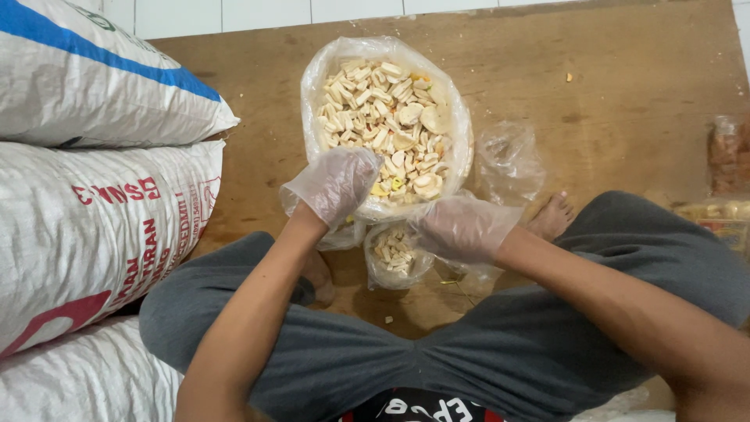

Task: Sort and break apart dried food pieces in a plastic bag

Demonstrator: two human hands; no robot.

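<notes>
Big bag of crackers (387, 117) on board (625, 86); small bag (394, 254) before it; stacked sacks (94, 219) left.

White woven sacks (94, 195) (blue and red print) stacked left; small packets (726, 187) at right edge.

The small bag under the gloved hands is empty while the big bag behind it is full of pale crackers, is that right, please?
Not quite: the head view shows the small bag already holds some pale crackers, under the left hand and right hand. The big bag behind it is indeed full.
</notes>
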